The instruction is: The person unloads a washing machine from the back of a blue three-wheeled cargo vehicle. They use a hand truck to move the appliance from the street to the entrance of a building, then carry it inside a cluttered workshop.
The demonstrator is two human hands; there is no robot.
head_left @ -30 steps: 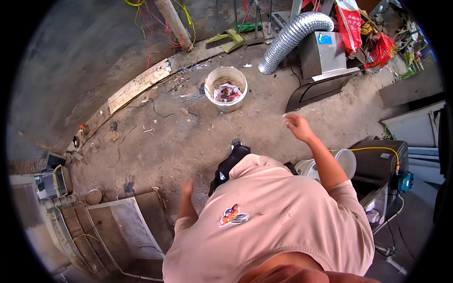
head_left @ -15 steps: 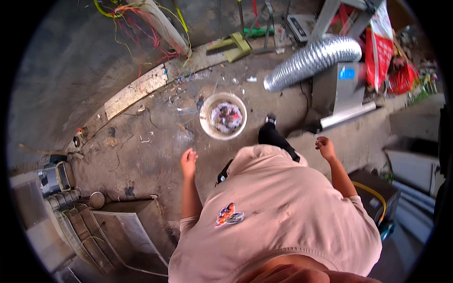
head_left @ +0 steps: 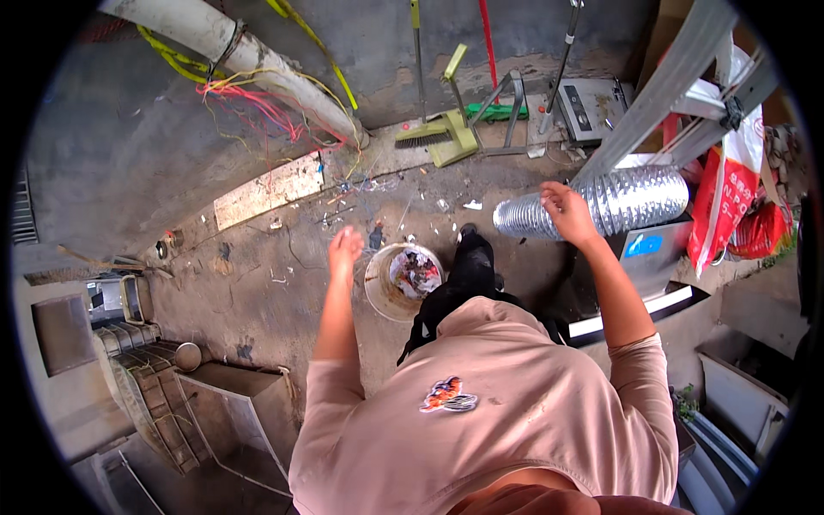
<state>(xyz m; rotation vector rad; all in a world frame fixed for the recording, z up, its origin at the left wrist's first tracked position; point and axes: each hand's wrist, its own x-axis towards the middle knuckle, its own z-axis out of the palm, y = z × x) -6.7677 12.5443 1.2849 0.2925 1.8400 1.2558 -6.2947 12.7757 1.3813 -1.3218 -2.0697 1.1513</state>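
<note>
My left hand (head_left: pixel 345 249) is raised in front of me, empty, its fingers loosely stretched and a little blurred. Just to its right stands a round whitish bucket (head_left: pixel 378 290) on the floor, with crumpled white, dark and red rubbish (head_left: pixel 417 272) inside. My right hand (head_left: pixel 566 212) holds nothing; its fingers are half bent and apart. Behind it in the picture lies a silvery flexible duct (head_left: pixel 637 201), which the hand partly covers. Whether the fingers touch the duct I cannot tell. One dark shoe (head_left: pixel 467 229) shows just beyond the bucket.
Along the far wall are a yellow-green dustpan (head_left: pixel 454 137), a broom head (head_left: pixel 423 137) and a green tool head (head_left: pixel 498 112). A metal ladder (head_left: pixel 661 94) and red-white sacks (head_left: pixel 719 202) stand at the right. Loose wires (head_left: pixel 266 112) hang from a pale pipe; an open metal box (head_left: pixel 227 403) sits at lower left.
I have moved forward: the bucket is nearer my body and the far wall shows more. Both hands have risen, the right one reaching out in front of the duct.
</note>
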